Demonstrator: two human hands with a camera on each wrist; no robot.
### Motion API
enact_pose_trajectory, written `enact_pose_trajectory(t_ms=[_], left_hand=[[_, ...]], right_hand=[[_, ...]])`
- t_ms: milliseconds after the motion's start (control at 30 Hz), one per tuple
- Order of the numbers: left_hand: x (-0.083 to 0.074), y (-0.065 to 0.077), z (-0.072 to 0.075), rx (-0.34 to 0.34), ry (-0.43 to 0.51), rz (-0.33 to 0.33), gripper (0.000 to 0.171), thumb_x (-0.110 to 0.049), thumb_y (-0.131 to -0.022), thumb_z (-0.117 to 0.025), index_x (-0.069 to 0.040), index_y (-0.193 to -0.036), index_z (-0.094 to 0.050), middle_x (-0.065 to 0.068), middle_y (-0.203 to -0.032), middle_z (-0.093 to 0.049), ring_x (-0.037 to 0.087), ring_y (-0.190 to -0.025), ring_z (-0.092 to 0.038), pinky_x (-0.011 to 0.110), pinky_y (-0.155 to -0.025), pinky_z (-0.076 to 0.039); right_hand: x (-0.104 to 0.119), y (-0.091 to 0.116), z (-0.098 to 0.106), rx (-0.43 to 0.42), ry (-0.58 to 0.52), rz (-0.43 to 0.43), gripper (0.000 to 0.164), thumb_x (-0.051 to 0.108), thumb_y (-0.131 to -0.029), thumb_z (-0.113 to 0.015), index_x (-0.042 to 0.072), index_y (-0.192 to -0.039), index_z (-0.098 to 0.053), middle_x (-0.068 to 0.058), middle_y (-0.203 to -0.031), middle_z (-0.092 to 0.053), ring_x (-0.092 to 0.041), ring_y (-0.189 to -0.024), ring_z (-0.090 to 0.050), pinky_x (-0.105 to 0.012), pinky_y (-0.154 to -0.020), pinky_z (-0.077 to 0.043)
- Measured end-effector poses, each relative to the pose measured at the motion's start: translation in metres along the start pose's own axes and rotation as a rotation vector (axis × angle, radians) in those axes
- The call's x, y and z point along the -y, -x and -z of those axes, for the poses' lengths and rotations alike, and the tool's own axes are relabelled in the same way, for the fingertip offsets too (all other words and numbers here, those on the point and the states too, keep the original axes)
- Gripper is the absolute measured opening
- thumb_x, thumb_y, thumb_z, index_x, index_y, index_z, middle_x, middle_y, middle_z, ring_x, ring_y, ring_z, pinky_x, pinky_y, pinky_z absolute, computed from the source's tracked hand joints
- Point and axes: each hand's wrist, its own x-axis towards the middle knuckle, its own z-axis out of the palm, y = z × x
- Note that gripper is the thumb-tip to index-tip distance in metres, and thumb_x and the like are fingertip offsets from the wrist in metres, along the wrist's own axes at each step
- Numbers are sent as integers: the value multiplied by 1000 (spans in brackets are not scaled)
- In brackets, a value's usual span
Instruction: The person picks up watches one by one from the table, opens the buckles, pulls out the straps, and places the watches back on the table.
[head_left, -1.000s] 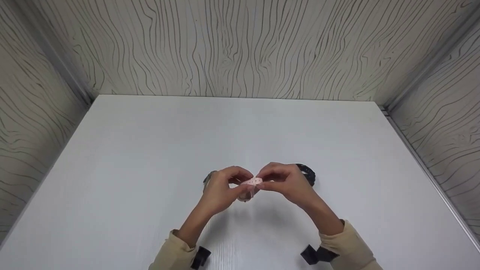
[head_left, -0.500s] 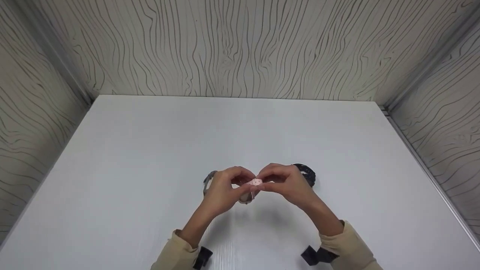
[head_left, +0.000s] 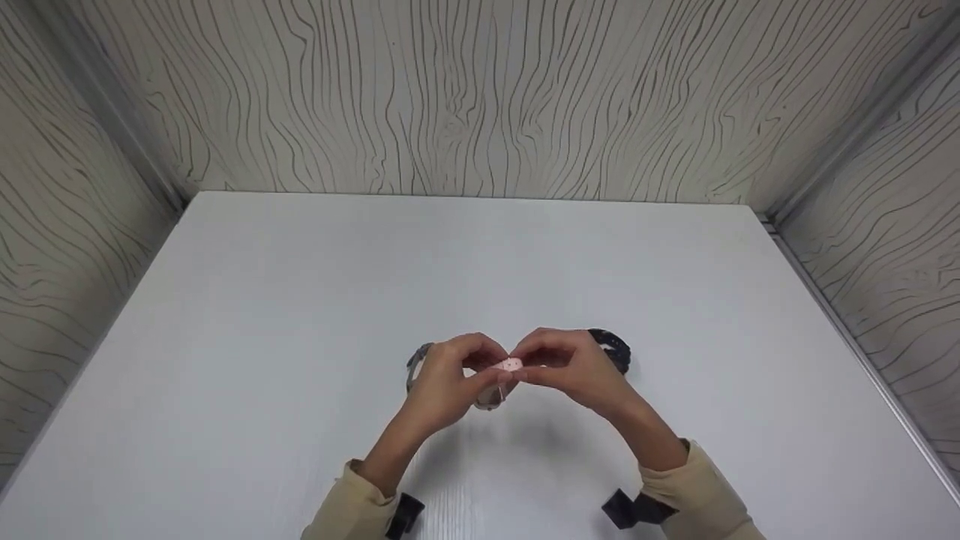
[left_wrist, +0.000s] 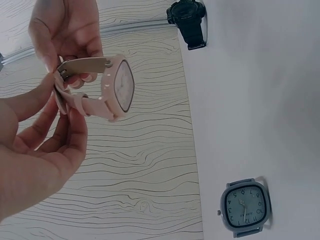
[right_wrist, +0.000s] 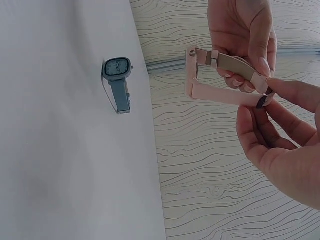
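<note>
Both hands hold a pale pink wristwatch (left_wrist: 120,90) above the white table, its strap bent round into a loop. My left hand (head_left: 442,382) pinches the strap between thumb and fingers. Opposite it, my right hand (head_left: 583,369) pinches the strap at the dark metal buckle (right_wrist: 262,101), the two hands' fingertips meeting there. The strap ends overlap at the buckle, and the fingers partly hide them. In the head view the watch case hangs below the left thumb. Seen from the left wrist, the round dial faces away from the hands.
On the white table (head_left: 300,300), a blue-grey square-faced watch (left_wrist: 245,207) lies beyond the left hand. A black watch (head_left: 615,351) lies behind the right hand. Wood-patterned panels (head_left: 465,97) close off the back and sides.
The left hand has edged slightly right and the pink watch case hangs a little lower. Less of the pink strap shows between the fingertips. The right hand stays almost still.
</note>
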Motion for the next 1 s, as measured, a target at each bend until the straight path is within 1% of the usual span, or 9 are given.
enact_pose_trajectory(t_ms=[100,233,367,533,733,867,1000], left_hand=[[0,0,0,7,2,-16,11,-15,-84,-66,-5,-89,-65,0,-85,-64,13,-78,-60,26,-71,-50],[-1,0,0,5,10,-36,12,-17,-85,-65,-6,-89,-65,0,-85,-63,13,-78,-59,26,-71,-49],[0,-1,-1,0,3,-36,12,-17,-86,-64,-6,-89,-65,-1,-85,-63,13,-78,-59,27,-71,-49],[1,-1,-2,10,7,-29,12,-16,-86,-64,-5,-88,-65,-1,-84,-63,13,-77,-59,27,-71,-49],[1,-1,-1,14,6,-32,11,-15,-85,-65,-5,-89,-65,0,-84,-63,13,-78,-59,27,-71,-49],[1,-1,-1,16,2,-40,10,-13,-85,-65,-4,-90,-64,1,-85,-63,13,-79,-59,26,-72,-50],[1,-1,-2,20,-7,-31,11,-15,-85,-65,-4,-90,-64,0,-85,-63,13,-79,-59,26,-72,-49]], right_hand=[[-1,1,1,14,-10,17,16,2,-83,-65,-2,-99,-65,-16,-94,-62,-23,-86,-59,-32,-75,-51],[-1,1,2,19,-26,16,16,2,-83,-64,-3,-98,-64,-17,-94,-62,-23,-85,-60,-31,-75,-51],[0,1,1,12,-15,14,16,2,-83,-64,-2,-98,-65,-17,-94,-61,-23,-87,-59,-32,-77,-51],[0,1,1,-1,5,16,15,1,-83,-64,-2,-97,-65,-16,-95,-60,-24,-90,-58,-34,-79,-51],[2,0,0,-6,16,1,15,1,-82,-65,-1,-97,-65,-15,-94,-60,-24,-89,-58,-34,-78,-51],[8,0,-2,-12,33,1,14,-3,-81,-64,-4,-96,-64,-18,-92,-60,-23,-88,-58,-33,-77,-51],[18,0,-5,-22,58,3,14,-6,-81,-64,-8,-94,-63,-21,-91,-59,-23,-86,-58,-34,-78,-51]])
